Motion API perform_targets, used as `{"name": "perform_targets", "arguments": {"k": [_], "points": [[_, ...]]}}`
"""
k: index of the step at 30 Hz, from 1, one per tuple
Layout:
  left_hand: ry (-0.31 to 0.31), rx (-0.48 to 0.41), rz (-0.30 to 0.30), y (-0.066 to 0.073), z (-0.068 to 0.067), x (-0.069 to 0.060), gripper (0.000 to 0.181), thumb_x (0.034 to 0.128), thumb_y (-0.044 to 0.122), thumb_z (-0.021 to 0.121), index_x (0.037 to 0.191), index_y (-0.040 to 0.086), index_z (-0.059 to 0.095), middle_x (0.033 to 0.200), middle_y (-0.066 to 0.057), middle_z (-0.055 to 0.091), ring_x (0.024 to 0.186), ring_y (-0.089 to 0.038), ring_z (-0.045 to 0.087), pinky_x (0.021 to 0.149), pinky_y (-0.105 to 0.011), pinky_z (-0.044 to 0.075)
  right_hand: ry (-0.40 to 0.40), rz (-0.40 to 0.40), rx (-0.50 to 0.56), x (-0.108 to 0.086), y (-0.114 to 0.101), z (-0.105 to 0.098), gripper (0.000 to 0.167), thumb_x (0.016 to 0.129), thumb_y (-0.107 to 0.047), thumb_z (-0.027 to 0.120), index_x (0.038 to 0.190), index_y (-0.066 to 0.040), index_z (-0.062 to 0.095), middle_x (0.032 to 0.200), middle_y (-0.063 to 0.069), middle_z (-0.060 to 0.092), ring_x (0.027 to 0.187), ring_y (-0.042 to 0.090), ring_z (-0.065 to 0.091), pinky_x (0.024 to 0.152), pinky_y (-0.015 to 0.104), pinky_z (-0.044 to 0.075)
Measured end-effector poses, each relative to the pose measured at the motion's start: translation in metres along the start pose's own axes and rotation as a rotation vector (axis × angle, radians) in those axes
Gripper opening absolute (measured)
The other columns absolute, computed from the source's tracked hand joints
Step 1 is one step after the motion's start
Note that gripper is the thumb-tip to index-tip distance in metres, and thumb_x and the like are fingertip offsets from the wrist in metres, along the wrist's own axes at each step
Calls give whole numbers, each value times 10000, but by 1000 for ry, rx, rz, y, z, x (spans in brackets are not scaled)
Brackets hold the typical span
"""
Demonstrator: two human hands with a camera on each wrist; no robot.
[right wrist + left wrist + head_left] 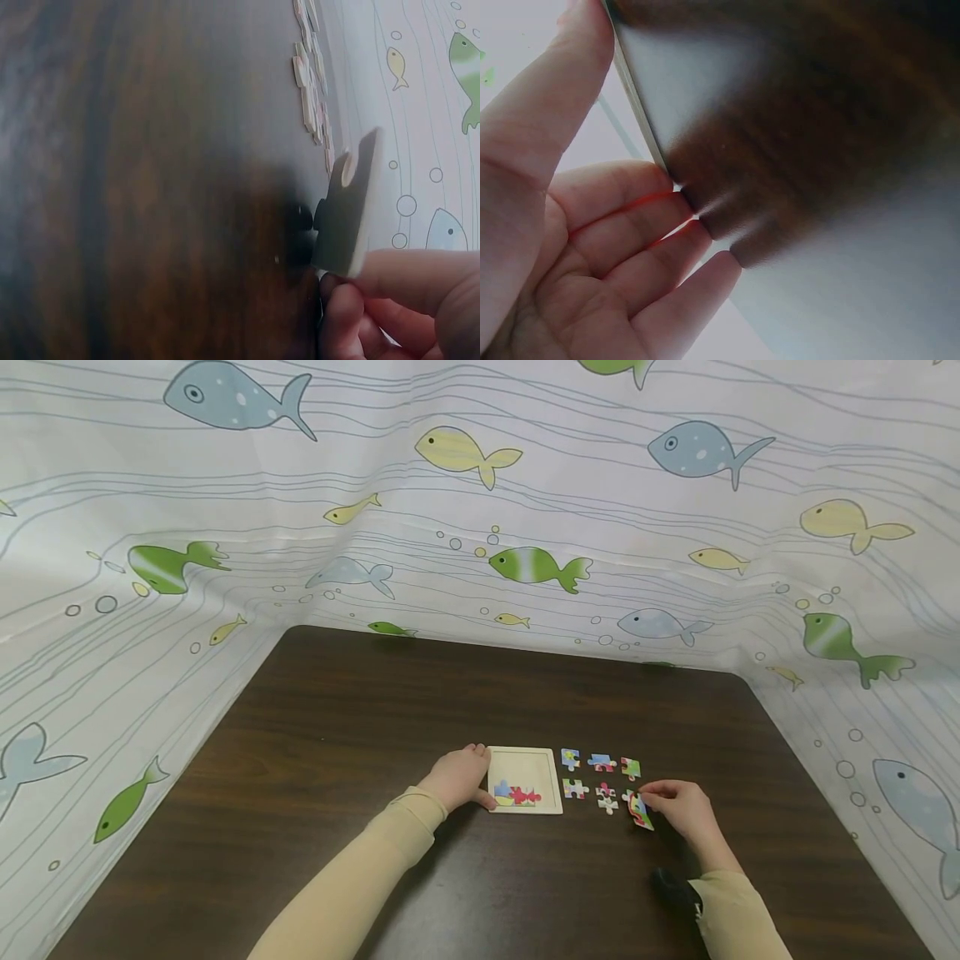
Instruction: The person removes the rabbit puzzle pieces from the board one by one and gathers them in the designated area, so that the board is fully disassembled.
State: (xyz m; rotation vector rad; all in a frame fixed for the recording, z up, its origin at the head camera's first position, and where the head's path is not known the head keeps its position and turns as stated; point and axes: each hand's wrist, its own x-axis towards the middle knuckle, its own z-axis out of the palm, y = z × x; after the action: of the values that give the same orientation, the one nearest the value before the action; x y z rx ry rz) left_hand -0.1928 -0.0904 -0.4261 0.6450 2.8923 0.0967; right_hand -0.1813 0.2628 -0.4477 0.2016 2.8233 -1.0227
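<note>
My left hand (459, 777) rests against the left side of a square wooden puzzle tray (528, 767), fingers near its far corner and thumb near its near corner. In the left wrist view, thumb and index finger touch the tray's thin edge (639, 105), and the fingertips meet the dark table. A few joined pieces (517, 795) in blue, red and yellow lie along the tray's near side. To the right, my right hand (686, 810) pinches a colourful jigsaw piece (639, 812) between thumb and finger. That piece stands tilted, its plain back facing the right wrist view.
Several loose jigsaw pieces (601, 762) lie in two rough rows between the tray and my right hand. The dark wooden table (360, 710) is bordered by a white fish-patterned curtain (450, 510). A black object (675, 891) sits at my right wrist.
</note>
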Motion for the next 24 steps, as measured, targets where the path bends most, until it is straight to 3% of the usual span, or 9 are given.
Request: {"name": "perform_targets", "arguments": {"k": [7,24], "points": [[9,-7,3,-1,1,0,915,675,514,777,1342,-44,491,1380,-168,509,1289,-270,475,995,-348,457,8,-6,-17,-2,-1,1,219,885,-201,651,991,-23,722,886,80,682,785,215,575,652,324,460],[-2,-25,-3,0,1,1,908,688,506,777,1352,-41,483,1392,-168,496,1302,-272,458,1001,-357,452,-8,19,53,-3,0,-1,306,915,-246,628,1083,4,684,1017,160,653,845,243,558,718,351,469]]}}
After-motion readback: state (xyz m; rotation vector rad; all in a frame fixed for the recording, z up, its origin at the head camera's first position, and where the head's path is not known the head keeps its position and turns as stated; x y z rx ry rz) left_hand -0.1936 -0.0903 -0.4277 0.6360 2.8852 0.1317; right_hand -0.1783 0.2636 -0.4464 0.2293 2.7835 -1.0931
